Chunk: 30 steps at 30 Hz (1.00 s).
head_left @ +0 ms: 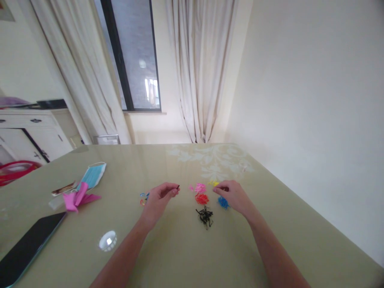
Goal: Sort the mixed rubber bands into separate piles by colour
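Between the thumb and forefinger of my left hand (159, 201) is a small dark rubber band (178, 187), held above the table. Partly hidden behind that hand lies a small mixed-colour pile of bands (142, 202). My right hand (233, 194) has its thumb and forefinger pinched beside the yellow bands (213, 183); whatever is in them is too small to make out. Under its wrist side sit blue bands (223, 202). Between my hands are heaps of pink bands (200, 188), red bands (202, 199) and, closer to me, black bands (205, 216).
At left on the table (180, 256) lie a dark tablet or phone (33, 242), a pink folded-paper shape (78, 199), a blue face mask (93, 176) and a clear round glass-like piece (108, 241). A wall (315, 120) borders the table's right side.
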Motion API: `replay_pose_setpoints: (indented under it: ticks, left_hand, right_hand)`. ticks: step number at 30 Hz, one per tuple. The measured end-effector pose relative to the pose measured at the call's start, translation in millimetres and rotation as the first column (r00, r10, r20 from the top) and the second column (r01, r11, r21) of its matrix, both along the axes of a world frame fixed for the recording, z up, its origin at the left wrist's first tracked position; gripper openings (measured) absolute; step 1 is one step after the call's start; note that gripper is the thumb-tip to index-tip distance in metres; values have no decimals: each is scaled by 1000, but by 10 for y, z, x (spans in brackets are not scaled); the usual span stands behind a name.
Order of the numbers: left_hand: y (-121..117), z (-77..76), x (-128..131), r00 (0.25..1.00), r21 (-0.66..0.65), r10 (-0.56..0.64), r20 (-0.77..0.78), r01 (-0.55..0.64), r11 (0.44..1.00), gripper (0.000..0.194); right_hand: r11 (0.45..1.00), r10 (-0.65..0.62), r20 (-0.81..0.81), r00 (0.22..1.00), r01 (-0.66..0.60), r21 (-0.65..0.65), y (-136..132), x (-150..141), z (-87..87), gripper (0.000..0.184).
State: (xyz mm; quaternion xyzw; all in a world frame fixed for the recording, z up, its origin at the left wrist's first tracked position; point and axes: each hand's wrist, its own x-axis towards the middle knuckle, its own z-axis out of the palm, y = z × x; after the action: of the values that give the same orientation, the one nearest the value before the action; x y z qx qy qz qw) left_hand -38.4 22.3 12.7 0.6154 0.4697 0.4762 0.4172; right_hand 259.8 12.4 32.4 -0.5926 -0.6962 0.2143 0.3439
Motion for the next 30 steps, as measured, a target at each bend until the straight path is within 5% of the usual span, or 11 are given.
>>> replay_pose_setpoints:
  ticks: [3,8,25,28,30]
  left_hand:
    - [-75,11,88,997,5,-82,-14,82,997,29]
    - [-166,9,169,972,-19,-232,-40,231,973,24]
    - [-197,-49,224,938,-95,-317,140,332,939,34]
    - [-153,-38,155,954,-58,-299,20,300,952,34]
    - [-99,-45,45,957,21,-174,-231,183,983,32]
  right_hand:
    - [987,155,-159,975,-147,59,-95,-358,19,27]
    - [976,208,-219,953,-187,112,-204,-757,-59,21]
    - [959,283,-249,926,-264,105,-226,-746,-73,14]
    - [967,255,-417,872,-234,101,-228,-704,-24,19]
    - [975,216,-609,763,-204,90,-242,-642,50,22]
